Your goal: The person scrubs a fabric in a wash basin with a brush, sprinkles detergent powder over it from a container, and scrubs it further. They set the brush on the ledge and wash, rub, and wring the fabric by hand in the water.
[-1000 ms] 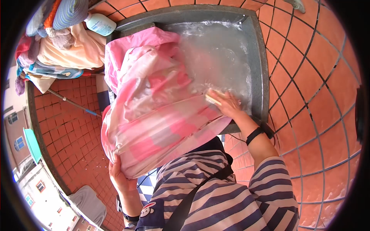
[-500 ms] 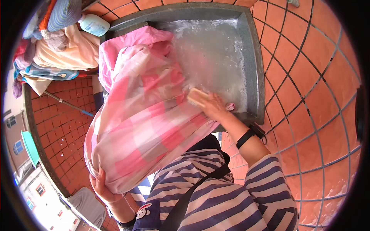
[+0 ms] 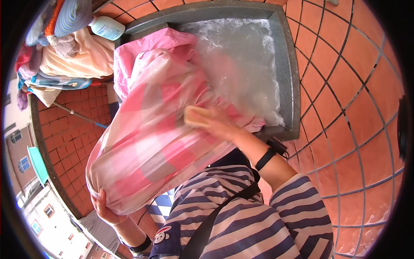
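A wet pink and white checked cloth spreads from the water-filled stone basin over its near edge toward my body. My left hand grips the cloth's lower left corner, its fingers closed on the fabric. In my right hand is a light wooden brush, bristles down against the middle of the cloth. The cloth looks stretched between my left hand and the basin, and its upper part lies bunched at the basin's left side. Cloudy, foamy water stands to the right of it.
A white-blue bottle rests at the basin's upper left corner, beside piled clothes and a cream cloth. A pole lies beyond the basin's left side. Orange tiles cover the surface at right. A teal object is at far left.
My right hand has moved the brush leftward along the cloth, away from the water. My left hand has shifted left and down, pulling the cloth's corner outward.
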`<state>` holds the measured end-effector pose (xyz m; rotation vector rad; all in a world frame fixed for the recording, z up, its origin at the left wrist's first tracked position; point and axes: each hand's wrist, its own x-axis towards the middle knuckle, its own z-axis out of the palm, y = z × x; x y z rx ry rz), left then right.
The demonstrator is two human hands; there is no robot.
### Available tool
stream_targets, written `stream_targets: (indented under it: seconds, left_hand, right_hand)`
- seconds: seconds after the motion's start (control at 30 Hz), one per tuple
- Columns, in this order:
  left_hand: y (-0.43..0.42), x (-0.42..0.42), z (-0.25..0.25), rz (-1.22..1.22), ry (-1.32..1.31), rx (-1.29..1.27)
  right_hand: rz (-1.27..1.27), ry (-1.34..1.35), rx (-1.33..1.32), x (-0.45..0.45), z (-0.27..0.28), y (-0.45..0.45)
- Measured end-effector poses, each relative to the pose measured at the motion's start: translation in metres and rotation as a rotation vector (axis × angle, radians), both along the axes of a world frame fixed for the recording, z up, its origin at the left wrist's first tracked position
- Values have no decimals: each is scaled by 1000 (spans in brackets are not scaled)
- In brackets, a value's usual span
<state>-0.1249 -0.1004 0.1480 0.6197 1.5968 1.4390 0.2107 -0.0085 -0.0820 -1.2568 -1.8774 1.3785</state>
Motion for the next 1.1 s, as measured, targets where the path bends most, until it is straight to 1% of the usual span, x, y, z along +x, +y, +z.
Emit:
stream_targets:
  seconds: [0.03, 0.07, 0.1, 0.13, 0.17, 0.2, 0.23, 0.27, 0.3, 0.33, 0.37, 0.4, 0.43, 0.47, 0.53, 0.57, 0.6, 0.63, 0.67, 0.7, 0.73, 0.77, 0.83, 0.87, 0.9, 0.93, 0.97, 1.0, 1.03, 1.07, 1.1]
  left_hand:
    - [-1, -4, -4, -1, -80, 20]
    - [-2, -9, -7, -1, -159, 42]
    - [-2, -14, -12, 8, -162, 48]
    - [-2, -19, -16, 21, -239, 63]
    - [0, -22, -17, 24, -317, 71]
    - [5, -21, -19, 28, -321, 77]
    - [9, -17, -20, 5, -345, 65]
    - [13, -15, -20, -24, -368, 48]
    - [16, -14, -21, -61, -432, 80]
    - [20, -13, -21, -63, -430, 77]
    - [23, -13, -18, -70, -439, 89]
    - [25, -12, -14, -74, -445, 103]
    - [28, -9, -7, -151, -403, 169]
    - [29, -11, -1, -146, -393, 163]
    - [27, -19, 4, -45, -299, 136]
    - [23, -35, -5, 7, -299, 152]
    - [24, -39, -8, 12, -298, 154]
    - [27, -41, -10, -5, -375, 159]
    - [32, -43, -12, -23, -453, 170]
    - [41, -46, -11, -230, -560, 189]
    - [47, -47, -16, -222, -555, 198]
    - [52, -49, -26, -169, -523, 245]
    - [57, -55, -47, -110, -491, 295]
    - [57, -57, -61, 37, -589, 157]
    - [53, -59, -75, 186, -685, 15]
    - [46, -49, -89, 418, -578, -161]
    - [41, -21, -89, 467, -546, -233]
    - [24, -21, -107, 318, -532, -215]
    - [27, 12, -100, 375, -297, -258]
    - [31, 39, -92, 289, -146, -233]
    - [30, 53, -90, 146, -106, -162]
  right_hand:
    - [57, -556, 279, 54, -67, -15]
    - [-29, -552, -387, 93, -26, -6]
    - [-13, -841, -68, 130, -68, -22]
    - [-4, -842, -63, 142, -80, -26]
    - [-149, -833, -72, 148, -84, -31]
    - [-293, -823, -68, 154, -89, -29]
    - [-420, -357, -223, 120, -66, -17]
    - [-429, -158, -517, 61, 22, 6]
    - [-290, -176, 28, 16, -17, -7]
    - [-162, 3, 221, -32, 35, -5]
    - [-2, 165, 411, -72, 63, -10]
    - [72, 132, 537, -100, 87, -14]
    - [89, 173, 498, -99, 83, -15]
    - [108, 213, 457, -95, 72, -15]
    - [66, -6, 363, -36, -5, -13]
    - [226, -627, 392, 21, -29, -19]
    - [161, -835, -31, 68, -34, -17]
    - [72, -959, -23, 116, -51, -25]
    - [-3, -1091, -89, 152, -57, -32]
    - [-18, -1097, -239, 172, -46, -30]
    - [-29, -1096, -393, 179, -34, -28]
    - [-20, -1095, -377, 174, -36, -29]
    - [-418, -642, -347, 156, -52, -42]
    - [-530, -447, -273, 144, -65, -46]
    - [-582, -485, -225, 130, -68, -47]
    - [-635, -521, -176, 116, -68, -47]
    - [-637, -511, -254, 105, -63, -44]
    - [-637, -501, -333, 99, -59, -41]
    - [-634, -487, -267, 99, -66, -44]
    - [-621, -488, -256, 101, -59, -42]
    - [-609, -382, -348, 104, -47, -36]
